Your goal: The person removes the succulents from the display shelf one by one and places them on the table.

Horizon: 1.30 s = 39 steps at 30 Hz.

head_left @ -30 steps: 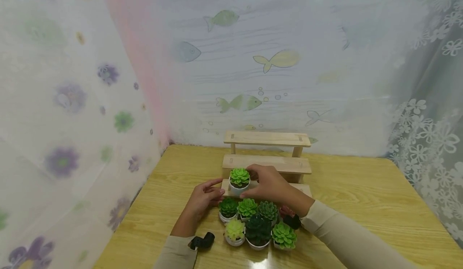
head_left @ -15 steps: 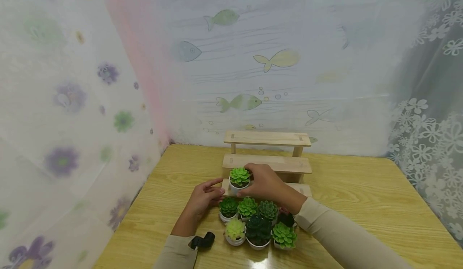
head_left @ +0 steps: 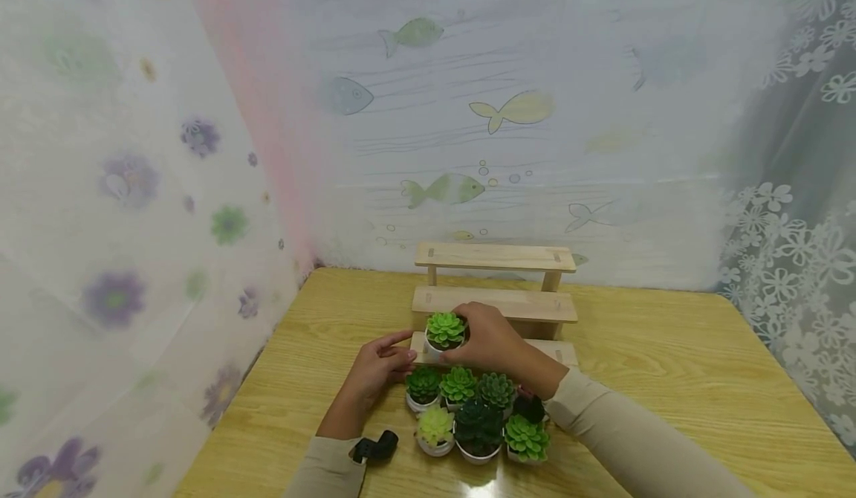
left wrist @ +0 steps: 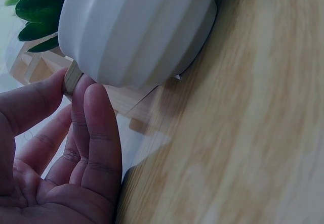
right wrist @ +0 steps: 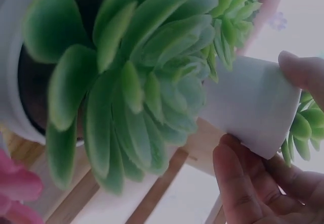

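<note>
In the head view my right hand (head_left: 491, 340) grips the white pot of a bright green potted succulent (head_left: 445, 329) at the left end of a wooden tiered shelf's lowest board (head_left: 553, 349). The right wrist view shows thumb and fingers of the right hand (right wrist: 268, 183) on opposite sides of that smooth white pot (right wrist: 253, 100). My left hand (head_left: 379, 364) is at the board's left end; up close, the thumb and fingers of the left hand (left wrist: 76, 153) pinch the wooden board end (left wrist: 73, 76). A ribbed white pot (left wrist: 134, 32) stands just beside them.
Several potted succulents, among them a dark green one (head_left: 478, 424) and a yellow-green one (head_left: 435, 425), crowd the table in front of the shelf. Pink petals (right wrist: 17, 188) show nearby. The middle board (head_left: 495, 303) and top board (head_left: 495, 255) rise behind, before a fish-printed curtain (head_left: 441, 111).
The right hand has shifted slightly left and closer around the pot, which stays at the board's left end. The left hand has kept its place.
</note>
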Available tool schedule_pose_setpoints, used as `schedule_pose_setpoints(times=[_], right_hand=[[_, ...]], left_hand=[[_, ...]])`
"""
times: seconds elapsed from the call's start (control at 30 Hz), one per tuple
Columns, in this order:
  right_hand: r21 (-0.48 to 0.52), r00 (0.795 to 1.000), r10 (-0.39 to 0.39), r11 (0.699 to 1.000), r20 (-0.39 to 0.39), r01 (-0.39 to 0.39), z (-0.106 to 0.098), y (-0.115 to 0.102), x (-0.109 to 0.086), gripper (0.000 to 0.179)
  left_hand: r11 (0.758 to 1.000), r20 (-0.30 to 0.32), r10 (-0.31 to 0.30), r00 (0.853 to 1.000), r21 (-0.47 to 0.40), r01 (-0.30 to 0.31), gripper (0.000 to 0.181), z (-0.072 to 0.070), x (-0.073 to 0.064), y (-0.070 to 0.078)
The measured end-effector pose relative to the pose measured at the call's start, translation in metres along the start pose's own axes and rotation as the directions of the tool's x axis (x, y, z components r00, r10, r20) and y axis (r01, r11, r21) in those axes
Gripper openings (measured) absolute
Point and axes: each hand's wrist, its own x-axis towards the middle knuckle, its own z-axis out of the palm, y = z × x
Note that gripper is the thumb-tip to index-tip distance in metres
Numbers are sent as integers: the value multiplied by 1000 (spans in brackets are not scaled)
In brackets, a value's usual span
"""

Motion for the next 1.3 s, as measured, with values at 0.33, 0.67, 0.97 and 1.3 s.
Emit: schedule_pose_setpoints(times=[0.33, 0.67, 0.97, 1.3], right_hand=[[-26, 997, -33, 999, -71, 31, -12, 3, -20, 62], [-30, 991, -59, 998, -122, 56, -33, 9, -50, 71], [-97, 977, -114, 990, -181, 98, -51, 23, -80, 73], [-80, 976, -115, 992, -187, 102, -70, 36, -119, 65]], left_hand=[[1000, -11, 5, 1000, -4, -5, 56, 6, -9, -1], [1000, -39, -1, 999, 8, 1, 55, 11, -18, 0], [1000, -49, 4, 999, 14, -3, 54, 17, -25, -2], [1000, -65, 2, 998, 17, -1, 53, 21, -31, -3]])
